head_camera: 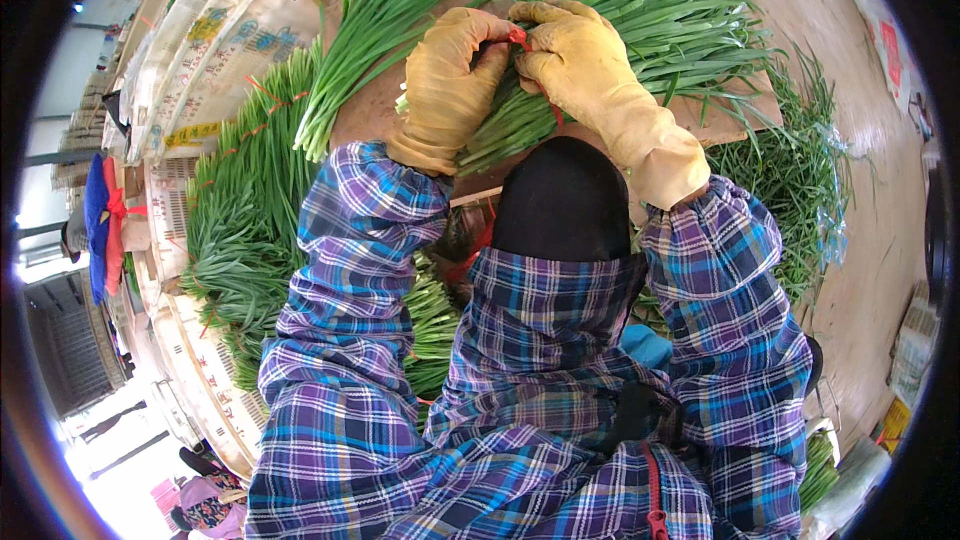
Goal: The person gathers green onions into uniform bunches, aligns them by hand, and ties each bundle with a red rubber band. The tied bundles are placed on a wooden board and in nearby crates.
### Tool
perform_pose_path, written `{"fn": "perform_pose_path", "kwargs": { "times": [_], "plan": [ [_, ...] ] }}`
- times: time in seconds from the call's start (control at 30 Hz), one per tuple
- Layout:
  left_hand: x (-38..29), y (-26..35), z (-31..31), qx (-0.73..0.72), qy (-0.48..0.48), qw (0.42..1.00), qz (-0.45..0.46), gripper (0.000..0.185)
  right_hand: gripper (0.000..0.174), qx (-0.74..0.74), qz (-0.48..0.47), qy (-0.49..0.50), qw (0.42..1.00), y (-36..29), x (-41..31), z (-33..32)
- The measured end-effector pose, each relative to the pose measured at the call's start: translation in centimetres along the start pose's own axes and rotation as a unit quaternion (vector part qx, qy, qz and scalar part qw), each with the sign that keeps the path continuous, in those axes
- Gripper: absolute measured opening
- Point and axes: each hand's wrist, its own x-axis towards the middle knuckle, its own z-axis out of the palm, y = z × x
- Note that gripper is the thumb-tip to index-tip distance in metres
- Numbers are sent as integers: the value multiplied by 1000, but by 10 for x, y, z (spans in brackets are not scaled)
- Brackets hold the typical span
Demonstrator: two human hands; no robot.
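Note:
My left hand (450, 86), in a yellow rubber glove, pinches a red tie (517, 37) between thumb and forefinger. The same tie is held from the other side by my right hand (589, 64), gloved alike, and a strand of it hangs below. Both hands are over a bundle of green chives (645, 7), whose pale stems (491, 136) point towards me. Part of the bundle is hidden behind the gloves. Left of my left hand, a looser bunch of chives (367, 45) lies on a brown board (360, 111).
Tied chive bundles (259, 240) fill the left side beside white plastic crates (161, 199). A pale printed sack (225, 37) stands at the upper left. Loose leaves (787, 195) pile up right of the board, on the floor (877, 255). Another person (210, 502) is at the lower left.

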Motion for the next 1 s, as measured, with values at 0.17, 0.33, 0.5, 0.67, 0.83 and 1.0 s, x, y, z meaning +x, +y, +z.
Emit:
{"fn": "perform_pose_path", "kwargs": {
  "times": [0.17,0.33,0.5,0.67,0.83,1.0],
  "plan": [
    [0,-2,1,-48,-1,999,17,14,36,-5,-17,53,998,0,-1,7],
    [3,-2,-2,-84,-35,995,-47,18,34,16,-30,106,994,2,-1,12],
    [4,-3,-4,-91,-46,993,-63,17,33,28,-20,110,993,3,0,14],
    [5,-7,-2,-77,-47,993,-72,12,34,52,-19,106,993,4,0,12],
    [8,-13,-5,-130,-58,983,-119,8,37,51,-48,88,994,5,-1,5],
    [10,-16,-11,-145,-92,978,-122,9,36,47,-30,47,997,3,-1,-1]
  ]
}}
